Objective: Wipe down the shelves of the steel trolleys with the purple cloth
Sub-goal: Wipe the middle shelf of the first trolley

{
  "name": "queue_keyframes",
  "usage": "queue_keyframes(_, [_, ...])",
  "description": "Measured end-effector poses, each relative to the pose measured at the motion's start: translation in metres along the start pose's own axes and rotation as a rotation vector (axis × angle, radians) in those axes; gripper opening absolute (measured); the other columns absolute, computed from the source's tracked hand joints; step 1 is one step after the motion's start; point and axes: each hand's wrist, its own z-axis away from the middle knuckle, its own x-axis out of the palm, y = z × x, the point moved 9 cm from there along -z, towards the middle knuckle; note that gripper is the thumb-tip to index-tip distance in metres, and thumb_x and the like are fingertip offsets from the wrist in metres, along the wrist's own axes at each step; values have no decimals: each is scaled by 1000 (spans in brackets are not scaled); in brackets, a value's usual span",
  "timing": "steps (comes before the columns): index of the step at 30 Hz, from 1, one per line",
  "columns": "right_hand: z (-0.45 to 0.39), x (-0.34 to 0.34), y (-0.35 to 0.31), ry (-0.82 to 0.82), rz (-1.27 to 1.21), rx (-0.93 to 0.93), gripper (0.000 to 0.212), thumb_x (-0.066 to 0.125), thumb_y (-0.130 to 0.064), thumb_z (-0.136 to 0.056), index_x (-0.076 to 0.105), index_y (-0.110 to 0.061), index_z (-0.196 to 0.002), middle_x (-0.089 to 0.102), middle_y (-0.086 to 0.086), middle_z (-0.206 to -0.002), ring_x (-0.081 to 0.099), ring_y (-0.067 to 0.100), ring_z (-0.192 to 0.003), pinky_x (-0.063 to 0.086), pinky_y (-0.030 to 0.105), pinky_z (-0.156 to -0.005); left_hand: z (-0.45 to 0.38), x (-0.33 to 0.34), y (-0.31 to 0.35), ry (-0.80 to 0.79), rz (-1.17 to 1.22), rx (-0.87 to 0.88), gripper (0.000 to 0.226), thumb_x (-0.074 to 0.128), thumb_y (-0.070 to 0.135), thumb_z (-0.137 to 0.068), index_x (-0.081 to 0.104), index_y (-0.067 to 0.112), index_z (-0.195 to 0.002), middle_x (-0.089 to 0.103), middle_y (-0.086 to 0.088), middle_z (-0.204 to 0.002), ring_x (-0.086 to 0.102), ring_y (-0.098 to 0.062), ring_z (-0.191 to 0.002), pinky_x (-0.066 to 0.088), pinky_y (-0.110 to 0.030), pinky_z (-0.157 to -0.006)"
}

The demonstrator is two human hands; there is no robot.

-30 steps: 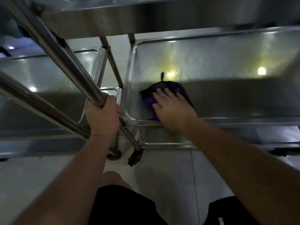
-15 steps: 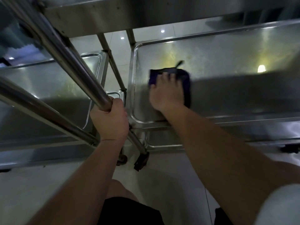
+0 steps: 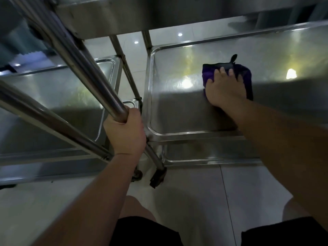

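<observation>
Right hand (image 3: 224,89) presses flat on the cloth (image 3: 243,75) on the shelf (image 3: 177,110); left hand (image 3: 126,132) grips a bar (image 3: 85,64).

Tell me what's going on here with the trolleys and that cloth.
A person is wiping steel trolleys. Their right hand presses a purple cloth flat onto the middle shelf of the trolley on the right, out toward the middle of the tray. Their left hand grips a steel upright post at the trolley's corner, apparently to steady it. A second trolley's shelf sits to the left, untouched at this moment, and a lower shelf shows beneath the one under the cloth.
</observation>
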Motion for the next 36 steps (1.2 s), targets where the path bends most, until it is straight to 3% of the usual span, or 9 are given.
queue_keyframes(4, [1, 20, -85, -63, -33, -84, 64, 15, -45, -107, 13, -18, -165, 5, 3, -174, 1, 31, -159, 2, 52, -127, -1, -1, -4, 9, 2, -13, 16, 63, 27, -73, 54, 20, -61, 47, -6, -52, 49, -17, -45, 40, -24, -45])
queue_keyframes(9, [25, 41, -197, -158, -98, -442, 64, 17, -45, -106, 16, -20, -165, 8, 0, -174, 3, 27, -159, 1, 52, -127, -2, 1, -3, -5, 2, 19, 29, 62, 24, -74, 45, 4, -62, 42, -10, -52, 43, -21, -46, 37, -27, -45])
queue_keyframes(15, [116, 44, -178, -157, -90, -758, 59, 21, -46, -107, 25, -26, -163, 24, -5, -170, 14, 18, -157, 6, 49, -127, -1, 1, -7, 3, 11, -30, 24, 62, 29, -70, 52, 8, -66, 48, -7, -51, 46, -18, -43, 39, -24, -45])
queue_keyframes(21, [154, 31, -118, -465, -42, -1145, 62, 22, -65, -99, 36, -44, -156, 32, -24, -161, 12, -5, -153, -1, 35, -127, 3, 4, -3, -4, 13, -47, 40, 60, 29, -73, 50, -9, -73, 50, -6, -50, 46, -14, -41, 37, -22, -42])
queue_keyframes(24, [113, 34, -130, -347, 36, -1105, 61, 19, -61, -103, 28, -41, -159, 23, -22, -165, 10, 2, -156, 0, 39, -127, 2, 2, -7, -2, -13, -74, 34, 62, 32, -72, 52, 0, -70, 52, -8, -52, 48, -15, -43, 39, -24, -44])
queue_keyframes(28, [41, 43, -172, -221, 48, -694, 63, 18, -49, -107, 13, -26, -165, 6, -6, -173, -2, 19, -159, -5, 51, -126, 0, 0, -8, 10, -50, -50, 38, 61, 33, -73, 50, -3, -72, 50, -24, -57, 49, -18, -46, 43, -26, -45])
queue_keyframes(30, [31, 49, -190, -174, 16, -574, 66, 17, -46, -107, 11, -17, -166, 3, 1, -174, -6, 24, -159, -7, 49, -127, -1, 0, -5, 10, -27, -30, 36, 61, 31, -73, 49, -3, -71, 48, -17, -54, 49, -17, -45, 43, -25, -44])
queue_keyframes(33, [44, 48, -196, -141, -20, -589, 68, 18, -46, -107, 9, -12, -165, 4, 6, -174, -2, 23, -160, -3, 45, -128, -1, 2, -4, -3, -20, -23, 29, 61, 30, -72, 51, 3, -68, 49, -5, -51, 48, -15, -43, 42, -23, -43])
queue_keyframes(36, [86, 46, -187, -175, -24, -746, 68, 14, -57, -105, 8, -27, -166, 3, 3, -174, 2, 20, -159, 3, 45, -127, -1, 2, -5, 6, -36, -50, 24, 62, 34, -71, 54, 11, -70, 51, -4, -51, 49, -16, -44, 43, -25, -44])
